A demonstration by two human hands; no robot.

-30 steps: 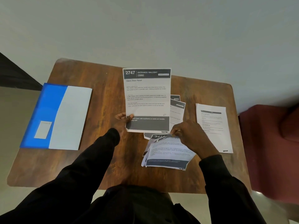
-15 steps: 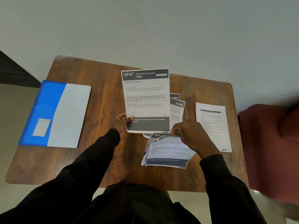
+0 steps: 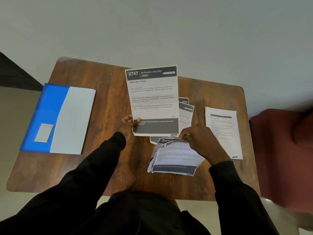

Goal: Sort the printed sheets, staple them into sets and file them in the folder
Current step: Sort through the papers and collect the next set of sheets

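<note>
At frame centre, the left grip (image 3: 129, 123) pinches the 2747 sheet (image 3: 152, 99) by its lower-left corner. The right grip (image 3: 198, 138) clutches a sheaf of printed sheets (image 3: 174, 160) above the wooden surface (image 3: 105, 116).

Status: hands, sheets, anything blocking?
Left hand holds white printed sheet headed 2747. Right hand pinches fanned printed stack. Blue plastic folder lies left, apart.

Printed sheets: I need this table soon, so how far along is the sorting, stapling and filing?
Early. Done: a single sheet lies apart at the right, and fanned sheets lie in the middle. In hand: the left hand holds up sheet 2747, and the right hand grips a loose bundle. Left: stapling, with no stapler in view, and filing; the blue folder lies to the left, away from both hands.
</note>
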